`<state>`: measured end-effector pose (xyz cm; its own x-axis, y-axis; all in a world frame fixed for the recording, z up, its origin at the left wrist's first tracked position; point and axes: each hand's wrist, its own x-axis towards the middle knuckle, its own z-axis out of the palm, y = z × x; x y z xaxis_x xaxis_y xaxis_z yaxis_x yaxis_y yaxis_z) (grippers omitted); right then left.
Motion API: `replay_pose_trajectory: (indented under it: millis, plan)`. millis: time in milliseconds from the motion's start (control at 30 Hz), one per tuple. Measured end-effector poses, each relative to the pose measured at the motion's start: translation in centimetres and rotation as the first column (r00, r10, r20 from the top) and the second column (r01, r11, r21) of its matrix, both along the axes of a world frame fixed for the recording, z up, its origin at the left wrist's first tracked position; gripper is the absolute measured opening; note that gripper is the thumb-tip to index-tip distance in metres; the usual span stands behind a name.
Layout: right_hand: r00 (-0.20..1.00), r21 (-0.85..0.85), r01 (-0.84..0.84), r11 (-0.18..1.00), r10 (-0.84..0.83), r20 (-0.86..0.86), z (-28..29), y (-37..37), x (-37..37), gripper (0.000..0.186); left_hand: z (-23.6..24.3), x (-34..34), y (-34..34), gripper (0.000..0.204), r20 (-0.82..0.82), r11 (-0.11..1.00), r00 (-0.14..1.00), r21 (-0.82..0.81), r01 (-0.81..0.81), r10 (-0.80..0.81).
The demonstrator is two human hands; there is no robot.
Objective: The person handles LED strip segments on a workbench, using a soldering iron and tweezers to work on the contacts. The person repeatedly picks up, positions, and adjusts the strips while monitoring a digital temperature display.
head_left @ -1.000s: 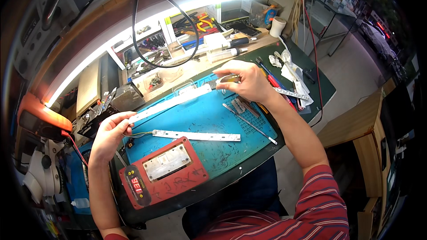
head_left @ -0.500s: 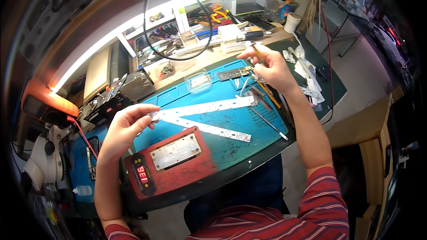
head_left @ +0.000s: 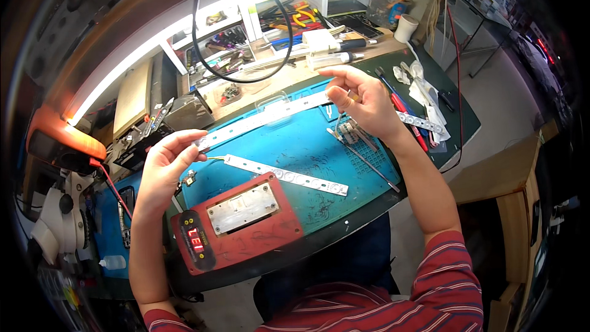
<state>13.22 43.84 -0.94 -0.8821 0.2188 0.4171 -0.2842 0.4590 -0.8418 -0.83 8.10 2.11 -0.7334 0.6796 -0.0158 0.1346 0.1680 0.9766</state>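
Observation:
A long white LED strip [head_left: 258,118] is stretched between my two hands above the blue work mat. My left hand [head_left: 175,160] pinches its left end between thumb and fingers. At the far right end, my right hand [head_left: 362,101] closes its thumb and lower fingers on the strip, its index finger stretched out above. A shorter LED strip [head_left: 286,175] with round lenses and thin wires at its left end lies on the mat. Nearer to me is a red heating station [head_left: 239,224] with a metal plate and a lit display. A clear small box [head_left: 273,110] is partly hidden behind the held strip.
Thin metal tools [head_left: 369,160] lie on the mat's right side. Beyond my right forearm are a red pen [head_left: 415,132], another LED strip piece [head_left: 424,123] and crumpled white tissue [head_left: 421,89]. An orange multimeter [head_left: 64,141] stands left. A black cable loop [head_left: 196,24] hangs ahead.
The long strip has lifted off the mat and moved farther away. My right hand has come left and down onto its end; the thin tool it held no longer shows in its fingers.

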Motion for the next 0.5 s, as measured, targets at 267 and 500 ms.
replay_pose_trajectory:
  millis: [267,500]
  plan:
    - [0.946,-0.007,0.268,0.963,-0.265,-0.186,0.1,0.4,0.9,0.031,0.3,0.2,0.4,0.027,-0.050,0.995,0.995,-0.052,0.080,-0.082]
    - [0.630,0.474,0.455,0.754,0.104,-0.770,1.9,-4.5,2.4,0.011,-0.8,-0.5,-1.0,0.024,-0.060,0.995,0.995,-0.059,0.077,-0.081]
